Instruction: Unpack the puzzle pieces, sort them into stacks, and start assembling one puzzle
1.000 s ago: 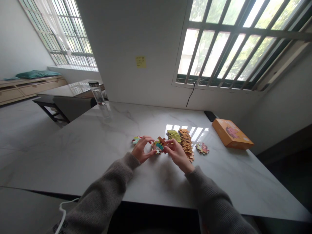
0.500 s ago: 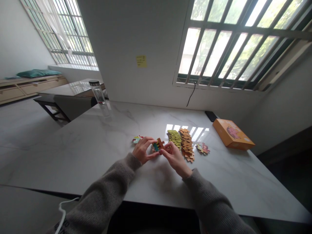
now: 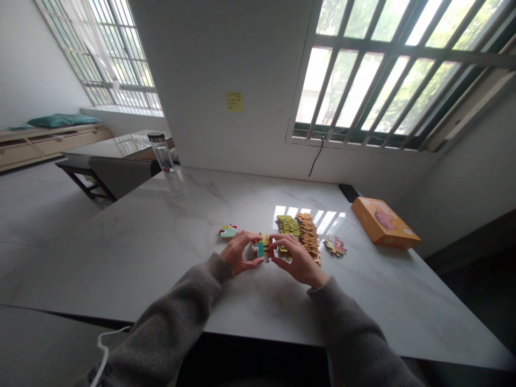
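My left hand [image 3: 241, 253] grips a teal-and-yellow jigsaw piece [image 3: 261, 249] between thumb and fingers, just above the white marbled table. From the right, my right hand [image 3: 297, 260] pinches a reddish-brown jigsaw piece [image 3: 270, 248] against it; whether the two are interlocked I cannot tell. Behind my left fingers lies a pale green and red jigsaw piece [image 3: 229, 231], partly covered. Just past my right hand stand a row of green-edged jigsaw pieces [image 3: 287, 224] and a row of orange-brown jigsaw pieces [image 3: 308, 231]. Further right is a small colourful cluster of jigsaw pieces [image 3: 335, 245].
An orange box [image 3: 385, 221] sits on the table [image 3: 169, 236] at the right, with a black phone [image 3: 349, 192] behind it. A clear bottle [image 3: 162, 154] stands at the far left corner. A white cable [image 3: 102, 349] hangs near my left sleeve.
The brown piece has turned from showing its flat face to a narrower side against the teal piece. My right hand has shifted slightly right, its fingers now higher over the pieces.
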Demonstrator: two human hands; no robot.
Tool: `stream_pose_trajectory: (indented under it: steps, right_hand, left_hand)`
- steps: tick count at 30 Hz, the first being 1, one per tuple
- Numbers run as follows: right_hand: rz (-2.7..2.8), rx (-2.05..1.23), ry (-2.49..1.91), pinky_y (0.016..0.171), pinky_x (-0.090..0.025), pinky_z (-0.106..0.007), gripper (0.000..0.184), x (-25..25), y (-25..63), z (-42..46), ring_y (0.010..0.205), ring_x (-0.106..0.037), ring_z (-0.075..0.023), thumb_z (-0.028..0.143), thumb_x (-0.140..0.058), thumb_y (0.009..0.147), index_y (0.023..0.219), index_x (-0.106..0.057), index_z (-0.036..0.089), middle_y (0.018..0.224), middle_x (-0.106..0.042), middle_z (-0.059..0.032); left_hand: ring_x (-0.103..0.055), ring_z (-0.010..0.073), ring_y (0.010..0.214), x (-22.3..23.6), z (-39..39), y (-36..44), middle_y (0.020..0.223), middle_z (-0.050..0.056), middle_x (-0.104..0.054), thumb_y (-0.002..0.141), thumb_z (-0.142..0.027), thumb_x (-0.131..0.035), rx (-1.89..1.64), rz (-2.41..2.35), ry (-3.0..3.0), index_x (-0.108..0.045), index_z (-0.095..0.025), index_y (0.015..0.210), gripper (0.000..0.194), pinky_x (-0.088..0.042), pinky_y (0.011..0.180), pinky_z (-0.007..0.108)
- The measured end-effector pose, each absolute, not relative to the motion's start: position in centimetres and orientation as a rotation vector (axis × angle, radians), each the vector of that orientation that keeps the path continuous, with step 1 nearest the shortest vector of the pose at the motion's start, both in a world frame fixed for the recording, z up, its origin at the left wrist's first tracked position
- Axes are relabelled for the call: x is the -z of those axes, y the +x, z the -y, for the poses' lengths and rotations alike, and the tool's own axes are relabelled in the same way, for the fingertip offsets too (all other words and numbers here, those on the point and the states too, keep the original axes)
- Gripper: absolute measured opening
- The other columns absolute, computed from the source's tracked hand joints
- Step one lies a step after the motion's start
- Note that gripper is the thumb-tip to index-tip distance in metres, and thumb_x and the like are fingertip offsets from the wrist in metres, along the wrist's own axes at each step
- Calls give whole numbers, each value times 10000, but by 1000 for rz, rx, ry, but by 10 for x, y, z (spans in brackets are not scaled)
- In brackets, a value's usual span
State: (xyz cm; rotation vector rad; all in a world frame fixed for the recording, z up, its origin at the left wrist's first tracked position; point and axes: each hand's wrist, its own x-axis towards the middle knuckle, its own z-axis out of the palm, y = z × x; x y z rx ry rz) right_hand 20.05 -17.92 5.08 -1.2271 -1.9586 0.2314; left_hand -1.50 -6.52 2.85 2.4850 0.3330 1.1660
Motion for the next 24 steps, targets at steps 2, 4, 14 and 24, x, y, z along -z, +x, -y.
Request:
stream_pose_trajectory:
  steps: [2, 4, 14, 24]
  right_hand:
    - [1958, -225, -1218, 1011, -493, -442, 264, -53, 202, 179, 1191, -576, -239, 211, -669, 893, 1144, -609, 266, 1295, -633, -87]
    - [1932, -189, -1252, 1011, -495, -450, 279, -54, 213, 182, 1188, -581, -245, 219, -661, 896, 1166, -614, 268, 1281, -647, -87]
    - [1515, -58, -1856, 861, -541, -437, 352, -23, 372, 237, 1092, -624, -287, 507, -637, 846, 1098, -668, 263, 1185, -690, -117]
    - [1607, 145, -1993, 987, -440, -504, 250, -4, 404, 238, 1190, -546, -317, 356, -544, 854, 1011, -700, 239, 1359, -600, -109]
  left_hand:
    - [-646, 247, 990, -29, 65, -15, 1112, 87, -679, 788, -339, -775, -1145, -325, 2483, -518, -228, 1301, 585, -531, 917, 407]
    - [-616, 280, 1118, -28, 63, -16, 1246, 126, -632, 809, -379, -753, -1126, -325, 2489, -450, -220, 1391, 675, -493, 1007, 446]
    - [-597, 256, 1023, -19, 54, -16, 1106, 104, -637, 897, -229, -555, -1086, -454, 2622, -608, -194, 1146, 257, -486, 934, 417]
    - [-606, 267, 1042, -18, 47, -17, 1098, 85, -671, 861, -247, -576, -1020, -630, 2638, -622, -203, 1082, 230, -435, 1010, 462]
